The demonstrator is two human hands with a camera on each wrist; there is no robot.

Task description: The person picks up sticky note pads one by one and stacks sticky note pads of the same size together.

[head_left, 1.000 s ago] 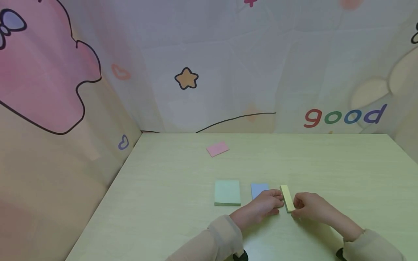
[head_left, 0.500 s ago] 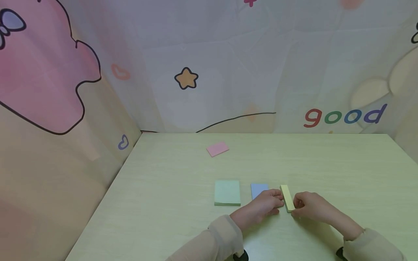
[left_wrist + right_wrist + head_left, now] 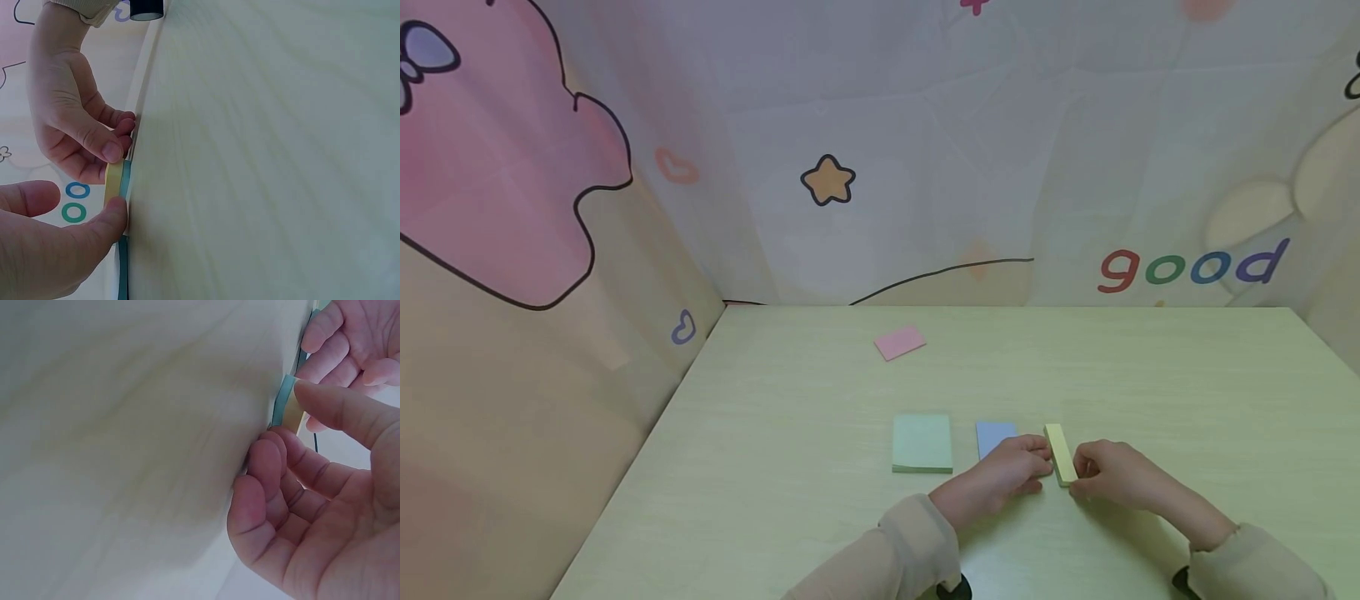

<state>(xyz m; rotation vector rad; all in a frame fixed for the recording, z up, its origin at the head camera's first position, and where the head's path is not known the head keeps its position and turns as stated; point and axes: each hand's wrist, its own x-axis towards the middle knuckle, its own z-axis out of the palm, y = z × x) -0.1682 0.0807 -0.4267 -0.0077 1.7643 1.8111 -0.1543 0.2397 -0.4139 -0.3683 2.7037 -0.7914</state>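
A narrow yellow sticky-note pad (image 3: 1061, 455) lies slightly slanted between the two hands. My right hand (image 3: 1116, 475) pinches its near end between thumb and index finger, the other fingers curled in; the right wrist view shows the thumb (image 3: 340, 409) over the pad (image 3: 290, 409). From the other side, my left hand (image 3: 1000, 475) reaches with extended fingers, their tips against the pad's left edge. In the left wrist view the yellow pad (image 3: 114, 181) shows a teal side. Beneath the left hand, a blue sticky-note pad (image 3: 996, 437) is partly covered.
A square green sticky-note pad (image 3: 922, 443) lies left of the blue one. Farther back, a small pink pad (image 3: 900, 342) sits at an angle on the pale wooden table (image 3: 760, 467). A printed cloth (image 3: 925, 167) hangs behind and at the sides.
Both hands stay almost still. The yellow pad has shifted very slightly away from the person, with the right hand still pinching it.
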